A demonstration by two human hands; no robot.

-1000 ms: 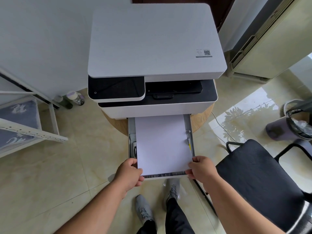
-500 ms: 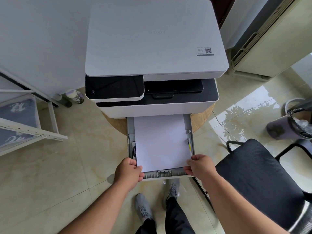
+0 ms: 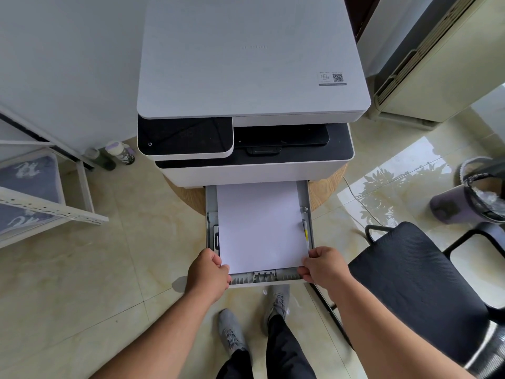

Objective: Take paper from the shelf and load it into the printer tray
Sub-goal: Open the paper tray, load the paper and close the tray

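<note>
floor (image 3: 114,269): glossy beige tile; round wooden counter (image 3: 326,191) carries the printer (image 3: 251,77)
tray (image 3: 308,203): pulled out from the printer front, grey rails showing both sides
paper (image 3: 261,228): white stack lying flat in the tray, near edge short of the tray's front lip
left hand (image 3: 207,272): grip curled at the paper's near-left corner, fingertips on the stack edge
right hand (image 3: 325,265): grip curled, pinching the near-right corner
hidden: far end of the paper under the printer body; fingertips tucked, contact with the tray unclear
shelf (image 3: 52,212): white, left, cut off by the frame
chair (image 3: 418,285): black, right, partly cropped
</note>
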